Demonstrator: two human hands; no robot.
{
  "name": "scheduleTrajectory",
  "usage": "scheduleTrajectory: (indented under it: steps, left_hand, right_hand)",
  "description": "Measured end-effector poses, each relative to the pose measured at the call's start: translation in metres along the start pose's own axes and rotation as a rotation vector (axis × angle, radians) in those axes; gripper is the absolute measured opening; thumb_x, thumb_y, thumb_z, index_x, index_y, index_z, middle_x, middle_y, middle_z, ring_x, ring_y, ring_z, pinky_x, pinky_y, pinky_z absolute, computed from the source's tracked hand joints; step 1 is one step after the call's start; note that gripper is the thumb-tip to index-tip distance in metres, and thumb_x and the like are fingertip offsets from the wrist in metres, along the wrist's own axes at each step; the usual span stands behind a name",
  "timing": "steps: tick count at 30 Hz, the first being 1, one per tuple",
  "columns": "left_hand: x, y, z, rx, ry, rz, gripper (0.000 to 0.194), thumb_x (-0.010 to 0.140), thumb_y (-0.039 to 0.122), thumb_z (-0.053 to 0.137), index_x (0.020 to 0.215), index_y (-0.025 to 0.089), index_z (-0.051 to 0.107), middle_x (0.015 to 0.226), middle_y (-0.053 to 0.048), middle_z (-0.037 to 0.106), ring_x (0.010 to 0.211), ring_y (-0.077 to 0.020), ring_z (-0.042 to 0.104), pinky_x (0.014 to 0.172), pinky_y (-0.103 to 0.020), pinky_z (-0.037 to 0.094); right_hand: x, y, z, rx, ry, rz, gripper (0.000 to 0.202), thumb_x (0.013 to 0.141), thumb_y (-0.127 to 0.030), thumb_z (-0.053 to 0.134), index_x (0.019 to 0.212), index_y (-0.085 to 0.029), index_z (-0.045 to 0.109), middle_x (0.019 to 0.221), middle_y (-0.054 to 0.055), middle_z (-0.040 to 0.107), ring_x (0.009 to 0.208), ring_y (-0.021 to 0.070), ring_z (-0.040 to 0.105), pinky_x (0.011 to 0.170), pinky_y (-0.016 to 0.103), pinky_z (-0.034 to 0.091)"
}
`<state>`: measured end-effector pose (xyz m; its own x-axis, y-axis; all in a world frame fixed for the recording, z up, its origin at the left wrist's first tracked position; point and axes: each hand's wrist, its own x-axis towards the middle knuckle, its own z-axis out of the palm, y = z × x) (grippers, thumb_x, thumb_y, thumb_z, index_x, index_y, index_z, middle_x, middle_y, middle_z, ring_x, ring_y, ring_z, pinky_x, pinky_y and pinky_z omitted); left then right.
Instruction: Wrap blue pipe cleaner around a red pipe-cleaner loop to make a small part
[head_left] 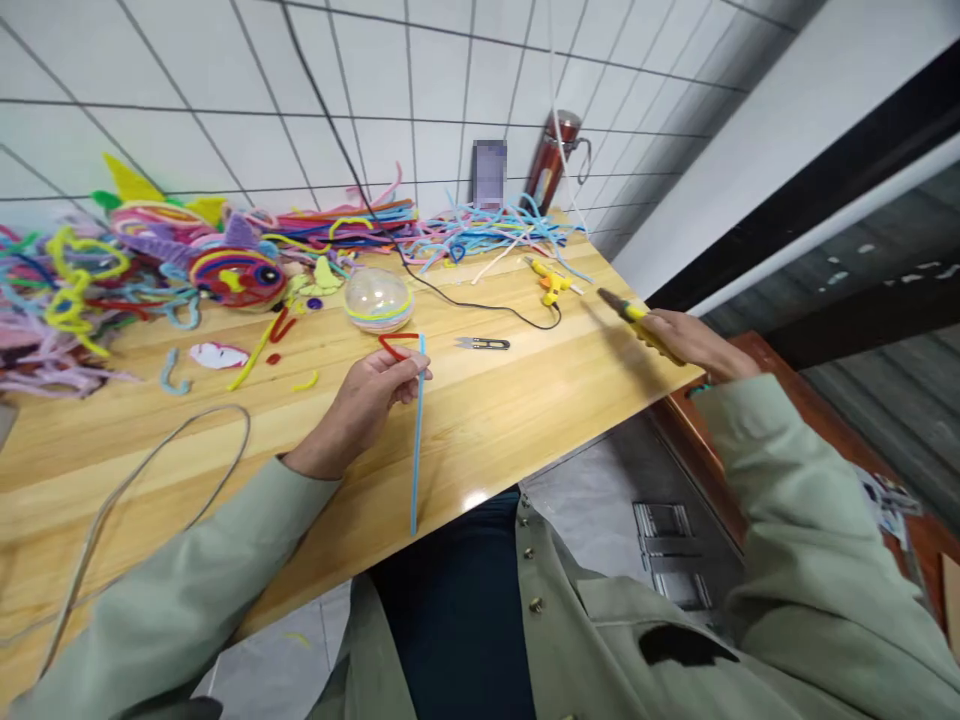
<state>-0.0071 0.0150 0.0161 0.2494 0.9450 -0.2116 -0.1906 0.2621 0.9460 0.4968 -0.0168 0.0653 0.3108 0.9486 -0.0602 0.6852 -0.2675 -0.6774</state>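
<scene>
Gripping a blue fuzzy stem (417,450) between thumb and fingers, my left hand (375,395) holds it near its upper end, over the front part of the wooden surface (510,430); the stem's long free end points down toward the near edge. A bent red fuzzy stem (397,337) projects from the same fingertips, one end at the top of the blue stem; I cannot tell whether the two are joined. My right hand (690,338) is closed around a yellow-handled tool (636,315) at the right edge, its dark tip directed away from me. Black thread snips (491,344) lie between my hands. Behind my left hand sits a clear ball (379,295) with coloured bands around its lower part. A yellow glue gun (553,286) with a black cord (480,305) lies near the tool's tip.
</scene>
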Motion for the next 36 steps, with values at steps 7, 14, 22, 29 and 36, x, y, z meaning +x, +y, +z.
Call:
scheduleTrajectory:
  steps: [7, 14, 22, 29, 36]
  left_hand:
    - [-0.001, -0.004, -0.009, 0.026, -0.006, -0.014, 0.033, 0.070, 0.043, 0.098, 0.077, 0.017, 0.077, 0.078, -0.003, 0.075, 0.062, -0.0102, 0.055, 0.058, -0.025, 0.042]
    - [-0.012, -0.002, -0.023, 0.055, 0.040, 0.005, 0.034, 0.072, 0.044, 0.099, 0.080, 0.018, 0.078, 0.079, -0.003, 0.077, 0.064, -0.0121, 0.057, 0.062, -0.027, 0.045]
    - [-0.018, 0.000, -0.053, 0.078, 0.124, 0.042, 0.033, 0.077, 0.047, 0.096, 0.084, 0.019, 0.079, 0.081, -0.003, 0.078, 0.065, -0.0133, 0.059, 0.065, -0.029, 0.048]
    - [-0.017, -0.004, -0.058, 0.109, 0.182, 0.012, 0.030, 0.079, 0.046, 0.090, 0.081, 0.020, 0.076, 0.076, 0.000, 0.072, 0.065, -0.0141, 0.060, 0.065, -0.030, 0.048]
    - [-0.016, -0.010, -0.057, 0.111, 0.140, 0.012, 0.030, 0.080, 0.046, 0.090, 0.081, 0.021, 0.075, 0.078, -0.002, 0.075, 0.068, -0.0161, 0.062, 0.069, -0.032, 0.050]
  right_hand:
    - [-0.050, -0.046, 0.057, 0.452, -0.065, -0.111, 0.046, 0.082, -0.063, 0.089, 0.109, -0.026, 0.080, 0.097, 0.007, 0.078, 0.076, 0.0198, 0.067, 0.072, 0.036, 0.058]
    - [-0.063, -0.142, 0.163, 0.529, -0.642, -0.090, 0.036, 0.086, -0.047, 0.084, 0.104, -0.016, 0.085, 0.107, 0.015, 0.090, 0.085, 0.0237, 0.076, 0.057, 0.029, 0.043]
    - [-0.032, -0.170, 0.199, 0.074, -0.699, -0.496, 0.032, 0.102, -0.048, 0.073, 0.112, -0.019, 0.082, 0.118, 0.014, 0.085, 0.101, 0.0312, 0.082, 0.088, 0.047, 0.071]
    - [-0.024, -0.153, 0.203, -0.226, -0.557, -0.822, 0.049, 0.115, -0.047, 0.063, 0.154, -0.019, 0.075, 0.156, 0.020, 0.080, 0.148, 0.0414, 0.077, 0.127, 0.062, 0.063]
    - [-0.030, -0.154, 0.203, -0.352, -0.549, -0.878, 0.054, 0.120, -0.046, 0.056, 0.163, -0.016, 0.068, 0.163, 0.020, 0.076, 0.156, 0.0401, 0.072, 0.130, 0.062, 0.063]
